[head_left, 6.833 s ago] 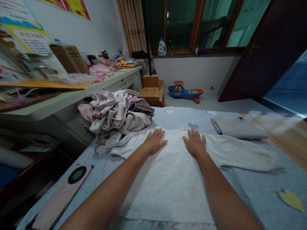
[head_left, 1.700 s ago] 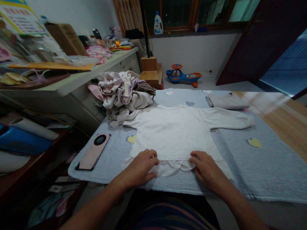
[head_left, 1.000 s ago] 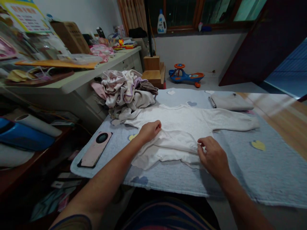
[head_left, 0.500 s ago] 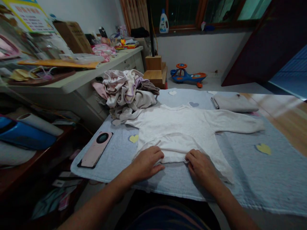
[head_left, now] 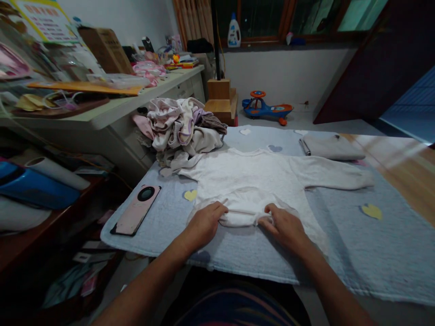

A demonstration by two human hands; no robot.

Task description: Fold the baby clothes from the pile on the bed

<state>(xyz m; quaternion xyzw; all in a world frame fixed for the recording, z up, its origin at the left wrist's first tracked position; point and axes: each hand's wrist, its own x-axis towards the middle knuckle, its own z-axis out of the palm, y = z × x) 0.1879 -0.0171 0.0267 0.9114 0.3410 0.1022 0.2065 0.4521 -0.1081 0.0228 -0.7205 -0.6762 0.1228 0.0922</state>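
Detergent bottle (head_left: 234, 32) beyond white long-sleeved top (head_left: 251, 174)

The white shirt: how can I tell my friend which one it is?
Find the big blue blanket with yellow hearts. Lying flat on it is the white shirt, arms stretched out, with the left hand and right hand on its bunched bottom. The other clothes are a messy heap and a folded pile.

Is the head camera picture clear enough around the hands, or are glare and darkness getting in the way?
Head view: the left hand and right hand look fairly sharp on the white shirt, despite dim light; glare washes the wooden surface; the shelf sinks into shadow.
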